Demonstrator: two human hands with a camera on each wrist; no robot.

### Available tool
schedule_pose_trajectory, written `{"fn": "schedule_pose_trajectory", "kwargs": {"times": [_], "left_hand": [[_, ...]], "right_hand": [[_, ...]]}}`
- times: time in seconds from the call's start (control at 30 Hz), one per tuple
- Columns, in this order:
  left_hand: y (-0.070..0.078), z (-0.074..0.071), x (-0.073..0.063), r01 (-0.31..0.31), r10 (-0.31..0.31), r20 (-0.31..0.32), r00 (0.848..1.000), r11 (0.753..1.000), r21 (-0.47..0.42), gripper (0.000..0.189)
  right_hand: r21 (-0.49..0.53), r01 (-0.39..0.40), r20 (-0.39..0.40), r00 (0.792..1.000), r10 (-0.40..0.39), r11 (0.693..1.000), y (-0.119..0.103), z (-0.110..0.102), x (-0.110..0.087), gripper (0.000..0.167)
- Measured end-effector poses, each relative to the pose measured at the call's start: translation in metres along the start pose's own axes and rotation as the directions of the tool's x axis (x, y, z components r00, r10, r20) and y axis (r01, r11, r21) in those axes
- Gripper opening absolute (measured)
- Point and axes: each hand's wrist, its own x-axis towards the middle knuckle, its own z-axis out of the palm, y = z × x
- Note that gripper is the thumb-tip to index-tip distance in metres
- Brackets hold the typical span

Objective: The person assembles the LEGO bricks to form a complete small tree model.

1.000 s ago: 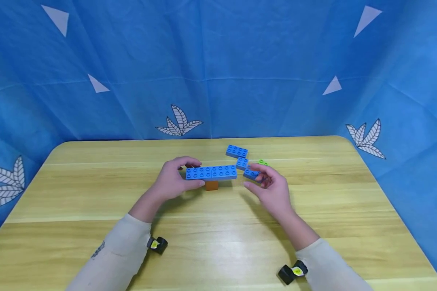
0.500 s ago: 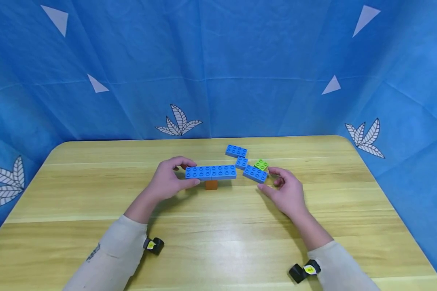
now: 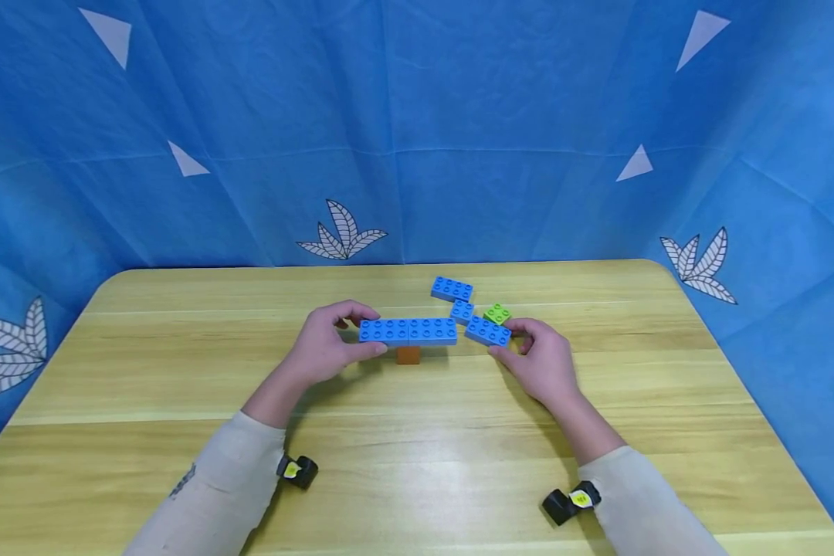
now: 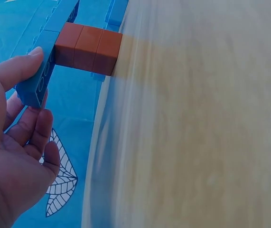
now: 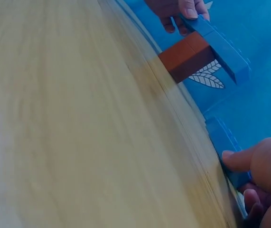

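My left hand [image 3: 327,344] grips the left end of a bar made of two blue toy building bricks [image 3: 408,332] laid end to end. The bar sits crosswise on top of a stack of three orange-brown bricks [image 4: 88,47], which stands on the table under the bar's middle. Thumb and fingers of my right hand [image 3: 538,359] pinch the right end of a loose blue brick [image 3: 487,330] with studs up. In the right wrist view the thumb lies along the side of that blue brick [image 5: 223,142].
A small blue brick [image 3: 462,311] lies just left of the pinched one, with a longer blue brick [image 3: 452,289] behind it. A small green brick [image 3: 496,313] sits right behind the pinched brick. The wooden table [image 3: 417,455] ends at a blue curtain [image 3: 417,154].
My right hand has moved right, uncovering the green brick, and its fingers have come onto the right end of the loose blue brick. The left hand still holds the bar, shifted slightly right.
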Motion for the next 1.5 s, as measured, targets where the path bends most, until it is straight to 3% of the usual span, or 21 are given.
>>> {"fn": "schedule_pose_trajectory", "kwargs": {"times": [0.23,0.47,0.7,0.93,1.33,1.5], "left_hand": [[0.002,0.001,-0.001,0.005,-0.005,0.007,1.0,1.0,-0.026,0.037],[0.002,0.0,-0.002,0.031,-0.031,0.006,1.0,0.999,-0.037,0.038],[0.002,0.0,-0.003,0.043,-0.043,0.008,0.999,0.998,-0.041,0.039],[0.003,0.0,-0.002,0.041,-0.041,0.01,0.999,0.999,-0.035,0.04],[0.002,0.001,0.0,0.046,-0.045,0.011,0.999,0.998,-0.033,0.041],[0.002,0.001,0.001,0.04,-0.04,0.014,0.999,0.999,-0.031,0.041]], "right_hand": [[0.115,-0.049,-0.007,0.999,0.05,0.992,-0.006,-0.004,-0.004,0.038],[0.245,0.019,-0.044,0.999,-0.009,0.969,-0.02,-0.008,-0.005,0.034],[0.31,0.057,-0.069,0.997,-0.038,0.949,-0.03,-0.011,-0.004,0.035],[0.401,0.081,-0.041,0.997,-0.071,0.913,-0.052,-0.01,-0.004,0.034],[0.473,0.144,0.025,0.984,-0.176,0.869,-0.082,0.009,0.004,0.037],[0.443,0.186,0.05,0.972,-0.231,0.877,-0.089,0.018,0.007,0.037]]}}
